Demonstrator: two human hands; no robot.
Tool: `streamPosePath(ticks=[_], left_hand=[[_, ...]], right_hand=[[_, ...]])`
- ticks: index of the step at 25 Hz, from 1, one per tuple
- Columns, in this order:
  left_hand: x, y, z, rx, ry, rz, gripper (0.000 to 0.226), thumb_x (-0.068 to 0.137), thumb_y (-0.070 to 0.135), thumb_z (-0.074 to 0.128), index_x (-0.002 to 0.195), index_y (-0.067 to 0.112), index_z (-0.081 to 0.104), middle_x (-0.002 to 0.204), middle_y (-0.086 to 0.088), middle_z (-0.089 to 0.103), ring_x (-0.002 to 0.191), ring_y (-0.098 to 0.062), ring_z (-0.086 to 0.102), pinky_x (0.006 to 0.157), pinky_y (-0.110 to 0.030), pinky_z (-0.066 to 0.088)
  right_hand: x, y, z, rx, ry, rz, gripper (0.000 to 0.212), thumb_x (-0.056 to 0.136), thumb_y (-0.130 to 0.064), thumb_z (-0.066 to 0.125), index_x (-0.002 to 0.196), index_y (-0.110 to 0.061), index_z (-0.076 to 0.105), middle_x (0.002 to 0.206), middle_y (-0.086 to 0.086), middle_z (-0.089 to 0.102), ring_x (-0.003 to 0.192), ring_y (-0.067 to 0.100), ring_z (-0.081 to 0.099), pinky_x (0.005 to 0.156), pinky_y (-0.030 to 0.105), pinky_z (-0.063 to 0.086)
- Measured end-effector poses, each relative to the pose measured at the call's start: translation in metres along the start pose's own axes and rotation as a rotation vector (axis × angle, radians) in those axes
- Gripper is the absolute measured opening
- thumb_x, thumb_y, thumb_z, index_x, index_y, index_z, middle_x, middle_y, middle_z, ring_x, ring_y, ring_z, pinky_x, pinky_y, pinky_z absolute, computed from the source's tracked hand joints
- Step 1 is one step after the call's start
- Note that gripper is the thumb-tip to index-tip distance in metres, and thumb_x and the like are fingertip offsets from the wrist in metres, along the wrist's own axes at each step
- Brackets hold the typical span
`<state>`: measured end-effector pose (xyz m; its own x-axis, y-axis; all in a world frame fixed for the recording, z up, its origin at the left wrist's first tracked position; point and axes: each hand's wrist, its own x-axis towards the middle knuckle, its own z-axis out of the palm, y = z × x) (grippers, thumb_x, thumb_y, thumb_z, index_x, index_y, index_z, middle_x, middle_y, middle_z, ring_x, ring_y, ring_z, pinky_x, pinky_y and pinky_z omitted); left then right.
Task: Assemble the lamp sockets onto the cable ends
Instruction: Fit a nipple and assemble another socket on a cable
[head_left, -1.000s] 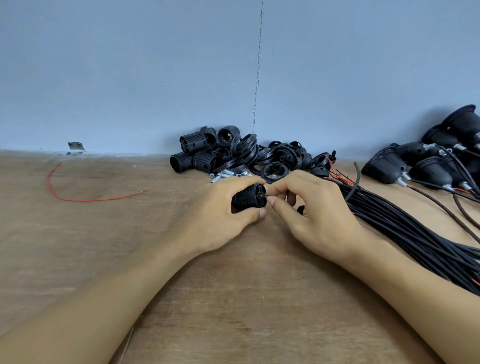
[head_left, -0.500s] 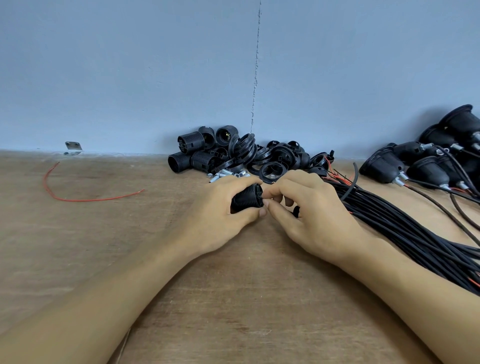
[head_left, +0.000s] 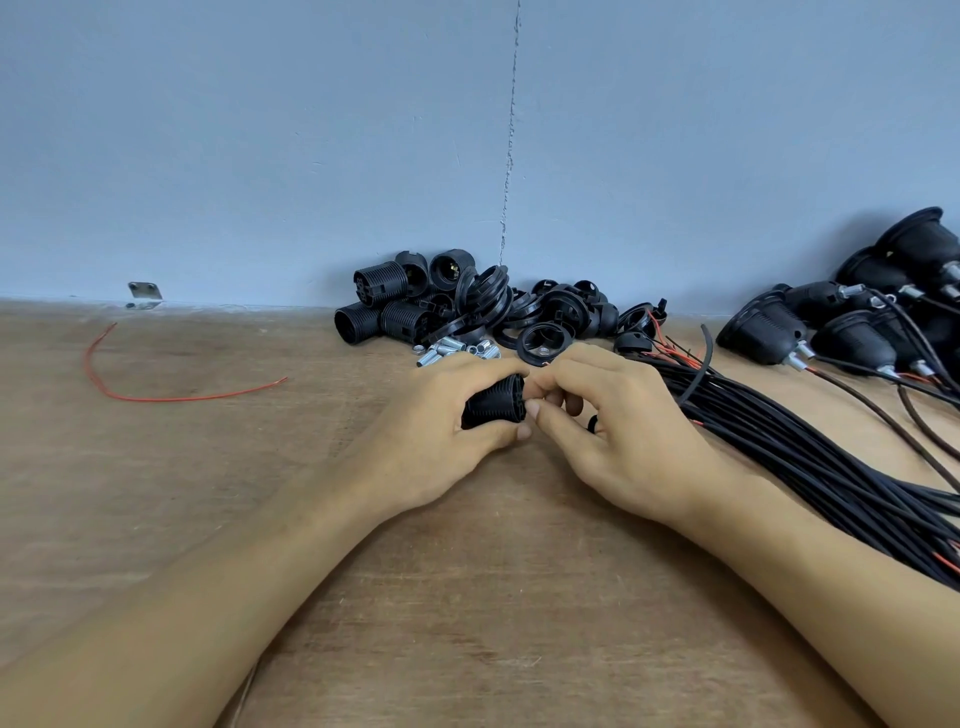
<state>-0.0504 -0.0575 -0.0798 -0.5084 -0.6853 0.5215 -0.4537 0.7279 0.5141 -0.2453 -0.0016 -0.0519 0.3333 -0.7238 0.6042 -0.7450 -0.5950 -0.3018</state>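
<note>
Blue-grey wall (head_left: 311, 156) behind, brown wooden bench (head_left: 156, 493) below, and we are working near its middle. Our left grip (head_left: 441, 431) is wrapped round a ribbed black socket (head_left: 493, 405), which lies on its side just off the bench with its end face turned rightward. Our right grip (head_left: 623, 431) is narrow, thumb and forefinger pinched in against that end face. We cannot tell whether a bared wire end sits between them, because the fingers hide it.

The cable bundle (head_left: 779, 441) runs beside and partly under our right forearm toward the right edge. Finished sockets (head_left: 769, 327) are heaped at far right. Loose socket parts (head_left: 467, 306) and small metal sleeves (head_left: 452, 348) lie just beyond our knuckles, and a stray red wire (head_left: 156, 397) lies well apart at left.

We judge this to be the wire-feeding step, and several things could spoil it:
- We are working blind behind our own fingertips, so a thin conductor could buckle or miss its hole.
- If the left grip slackens, the round socket may turn and lose its alignment.
- Our right forearm lies on the bundle, so shifting it could tug the cable end back out.
- A careless knuckle could scatter the sleeves.
</note>
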Motion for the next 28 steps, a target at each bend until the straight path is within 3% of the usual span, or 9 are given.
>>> streamPosePath(ticks=[5, 10, 15, 20, 24, 28], left_hand=[[0.0030, 0.0010, -0.0008, -0.069, -0.021, -0.004, 0.037, 0.087, 0.039, 0.073, 0.122, 0.044, 0.064, 0.112, 0.020, 0.070, 0.112, -0.005, 0.062, 0.096, -0.039, 0.049], [0.0030, 0.0012, -0.0005, -0.090, -0.016, 0.001, 0.042, 0.085, 0.038, 0.074, 0.123, 0.049, 0.060, 0.116, 0.029, 0.067, 0.114, 0.002, 0.059, 0.099, -0.028, 0.047], [0.0024, -0.0011, -0.0015, -0.036, -0.040, 0.033, 0.046, 0.085, 0.042, 0.072, 0.127, 0.052, 0.057, 0.115, 0.019, 0.070, 0.113, -0.006, 0.060, 0.099, -0.038, 0.048], [0.0028, -0.0027, -0.0004, -0.028, -0.030, 0.056, 0.045, 0.084, 0.042, 0.073, 0.126, 0.052, 0.058, 0.111, 0.019, 0.070, 0.110, -0.005, 0.061, 0.095, -0.030, 0.047], [0.0038, -0.0045, 0.0009, -0.012, -0.059, 0.061, 0.041, 0.085, 0.038, 0.076, 0.119, 0.056, 0.060, 0.103, 0.019, 0.069, 0.104, -0.006, 0.062, 0.087, -0.033, 0.049], [0.0038, -0.0033, 0.0007, -0.046, -0.053, 0.047, 0.038, 0.086, 0.037, 0.076, 0.119, 0.050, 0.063, 0.104, 0.016, 0.071, 0.104, -0.011, 0.064, 0.090, -0.040, 0.052]], right_hand=[[-0.0008, -0.0022, 0.0012, -0.015, 0.044, -0.003, 0.006, 0.086, -0.006, 0.070, 0.083, -0.011, 0.068, 0.076, -0.005, 0.055, 0.071, 0.010, 0.047, 0.069, 0.025, 0.041], [-0.0007, -0.0014, 0.0003, -0.003, 0.034, -0.007, 0.007, 0.086, -0.005, 0.070, 0.084, -0.011, 0.067, 0.076, -0.006, 0.053, 0.071, 0.011, 0.048, 0.069, 0.025, 0.041], [-0.0004, -0.0005, 0.0019, -0.007, -0.010, 0.004, 0.005, 0.087, -0.008, 0.069, 0.086, -0.013, 0.067, 0.077, -0.006, 0.054, 0.072, 0.008, 0.047, 0.069, 0.022, 0.039], [-0.0012, 0.0005, 0.0038, 0.026, -0.019, 0.055, 0.006, 0.087, -0.010, 0.068, 0.084, -0.015, 0.066, 0.074, -0.012, 0.049, 0.070, 0.007, 0.048, 0.067, 0.019, 0.038], [-0.0016, -0.0009, 0.0048, 0.017, -0.024, 0.065, 0.007, 0.088, -0.011, 0.067, 0.084, -0.016, 0.064, 0.075, -0.011, 0.049, 0.071, 0.007, 0.047, 0.068, 0.019, 0.038], [-0.0015, -0.0024, 0.0042, 0.018, -0.025, 0.084, 0.008, 0.088, -0.013, 0.066, 0.083, -0.017, 0.063, 0.075, -0.009, 0.052, 0.072, 0.008, 0.049, 0.069, 0.020, 0.039]])
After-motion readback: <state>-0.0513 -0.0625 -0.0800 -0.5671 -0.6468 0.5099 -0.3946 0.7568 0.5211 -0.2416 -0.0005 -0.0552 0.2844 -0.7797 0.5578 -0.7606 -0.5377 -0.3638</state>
